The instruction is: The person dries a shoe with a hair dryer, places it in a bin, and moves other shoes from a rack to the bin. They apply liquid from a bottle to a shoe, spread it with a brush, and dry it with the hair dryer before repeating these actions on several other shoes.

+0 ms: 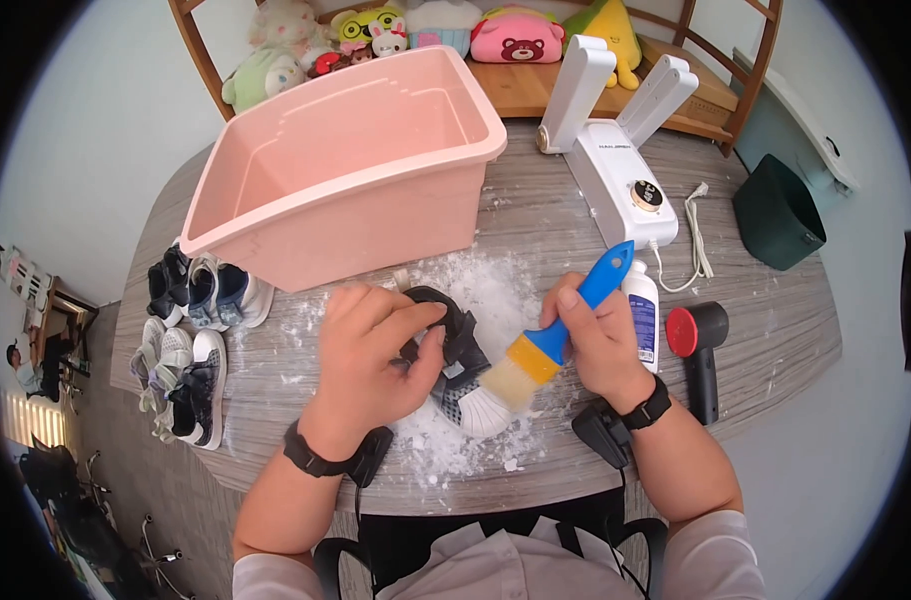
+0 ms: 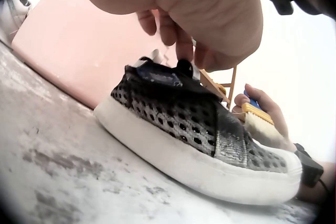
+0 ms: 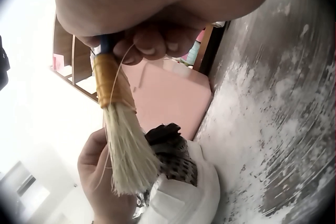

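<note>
White powder (image 1: pixel 495 285) spreads over the grey wood-grain tabletop (image 1: pixel 755 360) around an upright black-and-white perforated shoe (image 1: pixel 463 358), set toward the near edge. The right hand (image 1: pixel 597 340) has its grip round a blue-handled, pale-bristled brush (image 1: pixel 541 352) at the toe; the left hand's (image 1: pixel 373 350) grip is at the ankle opening, though whether it pinches cannot be told. Small shoes (image 1: pixel 217 290) line the left edge. A pink plastic bin (image 1: pixel 365 220) stands toward the far edge, beyond which a brown wooden shelf (image 1: pixel 520 82) bears plush toys.
</note>
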{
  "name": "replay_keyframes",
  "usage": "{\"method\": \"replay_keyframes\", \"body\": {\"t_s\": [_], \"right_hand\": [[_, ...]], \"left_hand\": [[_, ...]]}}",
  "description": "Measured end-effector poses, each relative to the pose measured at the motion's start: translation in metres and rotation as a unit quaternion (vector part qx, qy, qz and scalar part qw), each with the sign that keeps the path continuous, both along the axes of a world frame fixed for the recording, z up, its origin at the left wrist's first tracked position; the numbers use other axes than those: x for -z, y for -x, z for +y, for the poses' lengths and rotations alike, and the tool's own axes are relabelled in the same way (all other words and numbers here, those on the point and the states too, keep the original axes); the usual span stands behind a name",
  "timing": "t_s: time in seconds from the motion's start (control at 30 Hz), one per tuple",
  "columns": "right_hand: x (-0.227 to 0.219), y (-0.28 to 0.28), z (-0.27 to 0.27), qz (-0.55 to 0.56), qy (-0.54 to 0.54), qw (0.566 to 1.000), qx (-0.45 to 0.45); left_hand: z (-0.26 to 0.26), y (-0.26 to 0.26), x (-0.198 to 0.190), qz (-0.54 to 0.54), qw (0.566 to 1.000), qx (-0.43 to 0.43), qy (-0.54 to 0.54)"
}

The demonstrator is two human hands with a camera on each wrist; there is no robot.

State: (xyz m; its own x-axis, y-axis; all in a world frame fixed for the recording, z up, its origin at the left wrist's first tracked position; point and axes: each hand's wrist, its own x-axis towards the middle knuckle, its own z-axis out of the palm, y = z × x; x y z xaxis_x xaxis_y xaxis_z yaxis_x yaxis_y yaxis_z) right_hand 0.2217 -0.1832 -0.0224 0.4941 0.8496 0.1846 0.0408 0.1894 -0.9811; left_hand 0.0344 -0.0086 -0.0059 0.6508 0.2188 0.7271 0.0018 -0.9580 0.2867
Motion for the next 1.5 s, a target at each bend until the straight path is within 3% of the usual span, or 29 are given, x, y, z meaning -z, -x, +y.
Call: {"method": "replay_keyframes", "body": {"t_s": [0.13,0.27,0.33,0.57,0.67,0.73,0.87,0.97,1.07,1.13,1.5], "right_hand": [[0.014,-0.001,0.002,-0.047,-0.015,0.998,-0.044],[0.008,-0.003,-0.001,-0.02,-0.022,0.999,-0.044],[0.003,-0.002,-0.001,0.013,0.031,0.999,-0.033],[0.007,-0.001,-0.001,-0.016,-0.009,0.998,-0.058],[0.005,0.001,0.001,-0.014,0.025,0.999,-0.018],[0.014,-0.002,0.002,-0.037,-0.005,0.998,-0.05],[0.007,0.002,0.001,0.002,-0.02,0.999,-0.048],[-0.001,0.004,-0.001,0.027,0.038,0.999,-0.026],[0.005,0.0,0.0,-0.011,0.069,0.995,-0.069],[0.016,0.0,0.003,-0.04,-0.014,0.997,-0.058],[0.005,0.001,0.003,-0.037,0.019,0.999,-0.027]], "left_hand": [[-0.011,0.002,0.001,0.029,0.992,-0.01,0.122],[-0.002,0.0,0.012,0.063,0.991,0.022,0.118],[-0.001,0.002,0.007,0.097,0.982,0.013,0.163],[0.0,0.002,0.008,0.118,0.982,-0.002,0.149],[0.0,0.0,0.009,0.094,0.984,0.007,0.152],[0.001,0.0,0.011,0.091,0.985,0.008,0.144],[0.002,0.0,0.009,0.096,0.984,0.013,0.151],[0.002,-0.001,0.014,0.074,0.984,0.032,0.158],[0.003,0.0,0.013,0.076,0.984,0.018,0.161],[0.003,-0.001,0.015,0.071,0.983,0.022,0.167],[0.002,-0.002,0.014,0.067,0.982,0.018,0.175]]}}
